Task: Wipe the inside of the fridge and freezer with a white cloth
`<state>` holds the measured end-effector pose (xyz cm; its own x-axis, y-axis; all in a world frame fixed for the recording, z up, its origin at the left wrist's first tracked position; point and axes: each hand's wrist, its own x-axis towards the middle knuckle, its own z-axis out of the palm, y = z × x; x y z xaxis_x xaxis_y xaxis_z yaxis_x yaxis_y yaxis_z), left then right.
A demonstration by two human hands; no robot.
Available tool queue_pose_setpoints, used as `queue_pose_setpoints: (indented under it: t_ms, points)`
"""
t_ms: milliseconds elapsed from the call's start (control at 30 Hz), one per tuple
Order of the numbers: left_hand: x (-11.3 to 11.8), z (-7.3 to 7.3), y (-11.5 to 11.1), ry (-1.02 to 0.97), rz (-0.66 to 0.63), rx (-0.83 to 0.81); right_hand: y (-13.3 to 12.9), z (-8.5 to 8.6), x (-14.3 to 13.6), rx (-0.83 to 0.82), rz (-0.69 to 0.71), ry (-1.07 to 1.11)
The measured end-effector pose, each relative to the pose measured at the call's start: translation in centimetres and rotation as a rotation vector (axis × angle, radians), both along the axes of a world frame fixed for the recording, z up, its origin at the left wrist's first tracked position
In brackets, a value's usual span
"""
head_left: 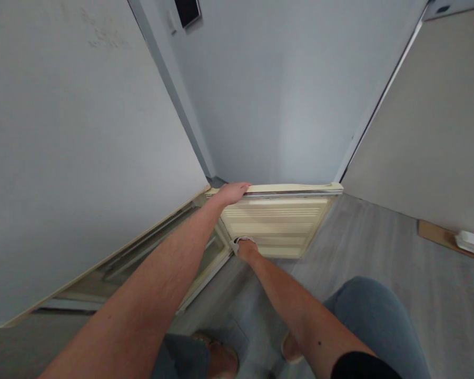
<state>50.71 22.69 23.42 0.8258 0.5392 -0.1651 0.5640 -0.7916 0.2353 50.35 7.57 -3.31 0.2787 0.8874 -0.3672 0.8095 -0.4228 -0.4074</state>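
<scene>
The right hand (245,248), fingers hidden, closure unclear, is at a white cloth (234,246) beside the upright, ribbed cream door's (276,223) left side; farther, the left hand (234,193) clasps its top edge, where firm bracing should prevent swinging.

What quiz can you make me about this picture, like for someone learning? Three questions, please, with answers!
1. The bare left hand rests on: A) the top edge of the cream, ribbed, rectangular panel; B) the grey floor; C) a blue-clothed knee?
2. True or false: the right hand appears lower in the picture than the left.
3. Fill in: the flat brown board lies at the picture's ___ side.
Key: 1 A; 2 true; 3 right.
</scene>
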Motion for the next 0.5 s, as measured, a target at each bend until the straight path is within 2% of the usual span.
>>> queue_pose_setpoints:
  t_ms: [100,300,367,433,500]
  points:
    - [0.0,0.1,-0.1,-0.009,0.016,-0.001,-3.7,-0.1,4.5,-0.047,-0.081,-0.071]
    - [0.3,0.4,-0.3,-0.023,0.011,-0.016,-14.6,0.6,18.2,-0.167,-0.329,-0.209]
    - [0.4,0.5,-0.4,-0.021,0.014,-0.013,-18.0,1.1,21.9,-0.198,-0.396,-0.241]
    - [0.5,0.6,-0.6,-0.019,0.020,-0.009,-20.5,1.2,23.9,-0.211,-0.430,-0.256]
    - [0.4,0.6,-0.7,-0.017,0.025,-0.005,-21.6,0.7,23.8,-0.201,-0.419,-0.248]
